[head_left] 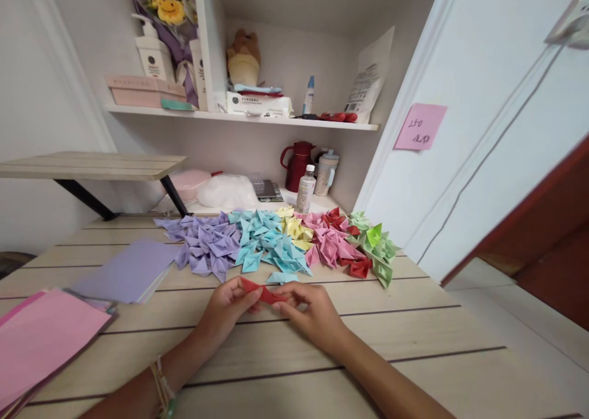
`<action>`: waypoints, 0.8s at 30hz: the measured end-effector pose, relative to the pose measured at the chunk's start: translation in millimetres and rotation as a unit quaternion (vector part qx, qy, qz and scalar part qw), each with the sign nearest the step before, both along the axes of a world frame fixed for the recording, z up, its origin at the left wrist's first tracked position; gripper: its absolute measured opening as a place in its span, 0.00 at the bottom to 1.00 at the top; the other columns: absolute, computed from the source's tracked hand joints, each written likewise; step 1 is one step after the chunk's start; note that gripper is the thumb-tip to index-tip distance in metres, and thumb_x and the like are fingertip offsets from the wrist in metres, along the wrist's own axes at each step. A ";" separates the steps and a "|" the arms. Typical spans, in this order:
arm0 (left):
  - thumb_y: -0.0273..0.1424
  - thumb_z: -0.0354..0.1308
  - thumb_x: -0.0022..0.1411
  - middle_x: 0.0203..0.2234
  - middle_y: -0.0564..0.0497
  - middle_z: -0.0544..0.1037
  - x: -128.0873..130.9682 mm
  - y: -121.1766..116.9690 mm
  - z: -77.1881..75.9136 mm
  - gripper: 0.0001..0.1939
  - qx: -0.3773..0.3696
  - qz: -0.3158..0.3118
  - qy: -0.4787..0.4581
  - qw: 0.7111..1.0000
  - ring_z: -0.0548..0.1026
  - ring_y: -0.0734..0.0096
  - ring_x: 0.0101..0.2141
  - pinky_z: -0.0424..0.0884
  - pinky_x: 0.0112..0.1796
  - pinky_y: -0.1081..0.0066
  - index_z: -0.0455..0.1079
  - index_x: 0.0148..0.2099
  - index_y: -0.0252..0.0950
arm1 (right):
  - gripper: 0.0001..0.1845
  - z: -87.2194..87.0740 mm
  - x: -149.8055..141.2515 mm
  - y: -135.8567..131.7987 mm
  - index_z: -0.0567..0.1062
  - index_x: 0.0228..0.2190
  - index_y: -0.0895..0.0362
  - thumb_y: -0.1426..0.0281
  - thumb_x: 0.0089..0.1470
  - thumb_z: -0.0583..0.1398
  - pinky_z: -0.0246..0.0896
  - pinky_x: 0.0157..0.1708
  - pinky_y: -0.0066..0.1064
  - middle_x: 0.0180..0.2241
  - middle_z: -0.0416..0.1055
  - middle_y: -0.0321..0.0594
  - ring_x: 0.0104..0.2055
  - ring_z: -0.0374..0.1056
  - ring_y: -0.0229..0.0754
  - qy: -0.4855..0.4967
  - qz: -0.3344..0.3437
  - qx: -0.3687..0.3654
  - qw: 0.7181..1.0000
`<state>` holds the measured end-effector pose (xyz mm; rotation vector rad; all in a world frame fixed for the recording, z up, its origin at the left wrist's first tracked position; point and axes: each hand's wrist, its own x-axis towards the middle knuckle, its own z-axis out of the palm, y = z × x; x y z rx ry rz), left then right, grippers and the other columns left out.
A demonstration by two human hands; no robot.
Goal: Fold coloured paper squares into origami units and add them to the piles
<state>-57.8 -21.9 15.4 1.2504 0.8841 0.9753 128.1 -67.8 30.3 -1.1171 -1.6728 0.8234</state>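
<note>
A small folded red paper (265, 293) is held between my two hands above the tabletop. My left hand (231, 301) pinches its left end between thumb and fingers. On the other end, the fingertips of my right hand (309, 308) are closed. Just beyond my hands lies one light blue folded paper piece (282, 277). Behind it stretches a wide heap of folded paper pieces grouped by colour: purple (209, 241), light blue (264, 238), yellow (297, 227), pink (332, 246), red (359, 268) and green (380, 247). Parts of the red paper are hidden by my fingers.
Purple sheets (133, 269) and pink sheets (50, 339) lie at the left. A small raised stand (92, 164) is behind them. At the back stand a clear bottle (305, 191), a red jug (299, 164) and a cup (326, 172) below a loaded shelf (202, 113).
</note>
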 end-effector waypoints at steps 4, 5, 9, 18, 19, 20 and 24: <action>0.38 0.64 0.48 0.24 0.50 0.79 -0.4 0.8 0.6 0.15 -0.012 -0.011 -0.006 1.000 0.75 0.71 0.24 0.68 0.27 0.74 0.70 0.34 0.33 | 0.09 5.9 5.0 -3.0 0.76 0.36 0.55 0.69 0.52 0.59 0.64 0.30 0.25 0.27 0.75 0.37 0.28 0.70 0.37 -0.060 -0.013 0.095 0.994; 0.38 0.64 0.48 0.24 0.50 0.79 -0.6 0.7 1.0 0.16 -0.014 -0.015 -0.004 1.000 0.76 0.70 0.25 0.68 0.28 0.74 0.70 0.36 0.33 | 0.08 8.0 6.9 -2.6 0.76 0.36 0.55 0.70 0.53 0.58 0.64 0.31 0.26 0.29 0.76 0.38 0.29 0.70 0.38 -0.072 -0.012 0.107 0.992; 0.37 0.66 0.45 0.26 0.49 0.80 -1.7 1.0 0.0 0.21 -0.021 -0.026 -0.008 0.999 0.76 0.69 0.26 0.69 0.30 0.72 0.68 0.40 0.34 | 0.07 20.6 29.8 5.1 0.76 0.31 0.54 0.70 0.55 0.57 0.65 0.35 0.29 0.31 0.76 0.39 0.33 0.71 0.40 -0.130 -0.026 0.139 0.981; 0.38 0.66 0.45 0.25 0.50 0.78 2.1 1.1 -1.4 0.22 -0.019 -0.054 0.015 0.998 0.76 0.71 0.24 0.70 0.29 0.72 0.65 0.41 0.34 | 0.12 19.9 160.0 19.7 0.76 0.35 0.54 0.66 0.54 0.54 0.65 0.32 0.35 0.33 0.76 0.42 0.34 0.71 0.46 -0.265 -0.328 0.079 0.903; 0.38 0.66 0.45 0.25 0.50 0.78 2.8 0.8 -1.8 0.22 -0.020 -0.055 0.013 0.998 0.75 0.72 0.24 0.70 0.29 0.72 0.65 0.41 0.34 | 0.13 14.4 165.7 21.1 0.77 0.36 0.54 0.67 0.54 0.54 0.65 0.33 0.36 0.34 0.76 0.43 0.34 0.71 0.47 -0.292 -0.348 0.074 0.888; 0.38 0.66 0.45 0.25 0.51 0.78 3.4 0.3 -2.6 0.22 -0.019 -0.055 0.010 0.998 0.75 0.72 0.24 0.70 0.29 0.72 0.65 0.41 0.34 | 0.14 8.9 167.7 22.7 0.76 0.38 0.55 0.69 0.54 0.53 0.65 0.34 0.37 0.35 0.76 0.45 0.35 0.71 0.48 -0.311 -0.381 0.079 0.867; 0.35 0.66 0.45 0.22 0.53 0.76 6.4 -3.0 -8.8 0.21 -0.011 -0.049 -0.006 0.999 0.74 0.73 0.22 0.69 0.28 0.73 0.66 0.40 0.34 | 0.19 -3.2 137.5 27.3 0.71 0.47 0.59 0.71 0.54 0.52 0.64 0.42 0.44 0.43 0.71 0.50 0.44 0.68 0.51 -0.299 -0.436 0.235 0.816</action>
